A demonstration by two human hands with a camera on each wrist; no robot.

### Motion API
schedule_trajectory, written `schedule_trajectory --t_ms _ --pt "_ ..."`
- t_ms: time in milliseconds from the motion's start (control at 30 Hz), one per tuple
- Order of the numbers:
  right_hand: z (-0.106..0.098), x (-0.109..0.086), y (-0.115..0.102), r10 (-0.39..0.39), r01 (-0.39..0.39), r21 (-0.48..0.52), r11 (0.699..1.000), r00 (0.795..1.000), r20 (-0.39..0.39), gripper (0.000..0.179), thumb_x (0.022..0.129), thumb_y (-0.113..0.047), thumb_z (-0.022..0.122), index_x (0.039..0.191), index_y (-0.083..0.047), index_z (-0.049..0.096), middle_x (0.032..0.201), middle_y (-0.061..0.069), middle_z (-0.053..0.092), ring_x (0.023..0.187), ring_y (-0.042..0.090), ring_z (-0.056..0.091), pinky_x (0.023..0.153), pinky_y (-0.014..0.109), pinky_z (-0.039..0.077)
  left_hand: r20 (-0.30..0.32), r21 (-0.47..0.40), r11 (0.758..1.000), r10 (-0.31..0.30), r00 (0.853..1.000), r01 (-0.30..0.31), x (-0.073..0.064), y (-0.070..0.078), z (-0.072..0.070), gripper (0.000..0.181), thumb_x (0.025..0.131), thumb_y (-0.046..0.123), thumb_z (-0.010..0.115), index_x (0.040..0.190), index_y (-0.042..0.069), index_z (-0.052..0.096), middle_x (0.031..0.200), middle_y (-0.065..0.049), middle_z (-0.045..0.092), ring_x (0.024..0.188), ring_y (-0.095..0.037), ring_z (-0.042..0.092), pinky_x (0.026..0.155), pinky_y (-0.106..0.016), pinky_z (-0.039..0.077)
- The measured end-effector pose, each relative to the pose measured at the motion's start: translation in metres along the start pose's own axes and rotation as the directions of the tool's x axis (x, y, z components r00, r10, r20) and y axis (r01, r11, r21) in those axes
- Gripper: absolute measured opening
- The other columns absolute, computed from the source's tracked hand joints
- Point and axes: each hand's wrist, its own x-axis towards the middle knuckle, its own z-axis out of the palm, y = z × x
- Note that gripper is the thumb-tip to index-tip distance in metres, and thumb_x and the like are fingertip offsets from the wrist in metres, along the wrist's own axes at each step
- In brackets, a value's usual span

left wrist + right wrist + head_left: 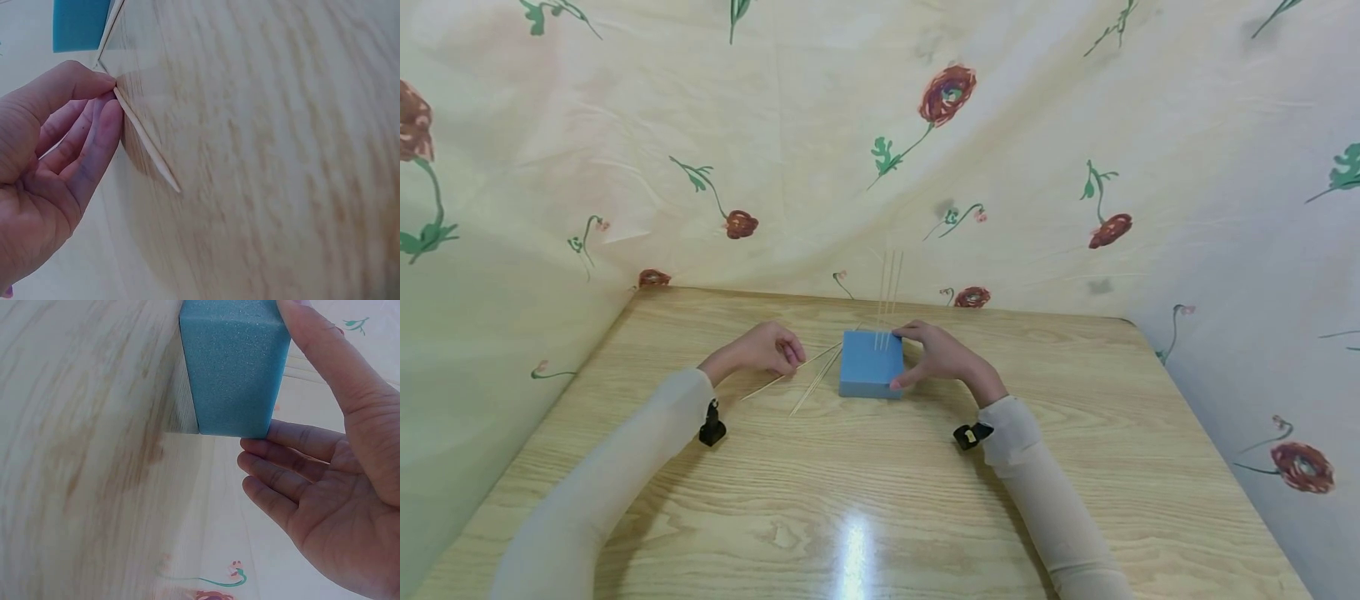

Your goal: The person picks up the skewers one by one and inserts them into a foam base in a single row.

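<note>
A thin wooden skewer (147, 139) with a pointed end is pinched between the thumb and forefinger of my left hand (767, 348), low over the table. To its right sits a blue foam block (867, 379), flat on the tabletop. My right hand (943, 354) grips the block's right side, thumb at the near edge and fingers at the far edge. In the right wrist view the thumb lies along the foam (234, 375). Three skewers (888, 292) stand upright in the block, near its far right part.
Loose skewers (813, 383) lie on the table between my left hand and the block. The wood-grain table (850, 475) ends at a flowered cloth (820, 125) hanging behind and at both sides.
</note>
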Motion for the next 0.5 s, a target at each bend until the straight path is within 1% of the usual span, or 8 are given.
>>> schedule_trajectory --t_ms 100,233,367,500 --pt "-0.0003 0.0001 -0.0005 -0.001 0.001 -0.005 1.0 1.0 0.003 0.104 0.072 -0.044 0.093 0.154 -0.004 0.043 0.156 0.021 0.042 0.144 0.041 0.041 0.114 0.058 0.041 -0.006 -0.013 1.0 -0.003 1.0 0.003 -0.0007 -0.0003 0.0001 0.02 0.081 -0.005 0.073 0.101 -0.006 0.072 0.086 -0.01 0.07 0.07 -0.013 0.064 0.064 -0.026 0.059" --pt "-0.0006 0.0005 -0.001 -0.001 0.001 -0.011 1.0 1.0 0.002 0.104 0.072 -0.044 0.092 0.154 -0.004 0.043 0.156 0.021 0.042 0.144 0.042 0.042 0.114 0.058 0.041 -0.005 -0.012 1.0 -0.024 1.0 0.023 -0.0013 -0.0002 -0.0002 0.02 0.08 -0.006 0.072 0.1 -0.005 0.072 0.085 -0.008 0.069 0.07 -0.013 0.063 0.063 -0.025 0.058" --pt "-0.0005 0.0017 0.0 0.003 -0.003 -0.013 1.0 1.0 0.001 0.104 0.072 -0.044 0.093 0.154 -0.005 0.043 0.156 0.02 0.043 0.144 0.041 0.042 0.115 0.057 0.041 0.001 0.017 0.999 -0.035 0.999 0.035 -0.0021 0.001 -0.0017 0.018 0.08 -0.005 0.073 0.098 -0.004 0.073 0.084 -0.006 0.069 0.071 -0.012 0.063 0.064 -0.024 0.057" --pt "-0.001 0.0024 0.0011 0.004 -0.004 -0.015 1.0 1.0 0.002 0.105 0.071 -0.043 0.093 0.155 -0.005 0.042 0.156 0.019 0.043 0.144 0.04 0.042 0.115 0.057 0.041 0.009 0.049 0.998 -0.03 1.0 0.029 -0.0027 0.0033 -0.0046 0.016 0.08 -0.003 0.075 0.096 -0.003 0.075 0.084 -0.007 0.072 0.072 -0.01 0.063 0.064 -0.022 0.056"
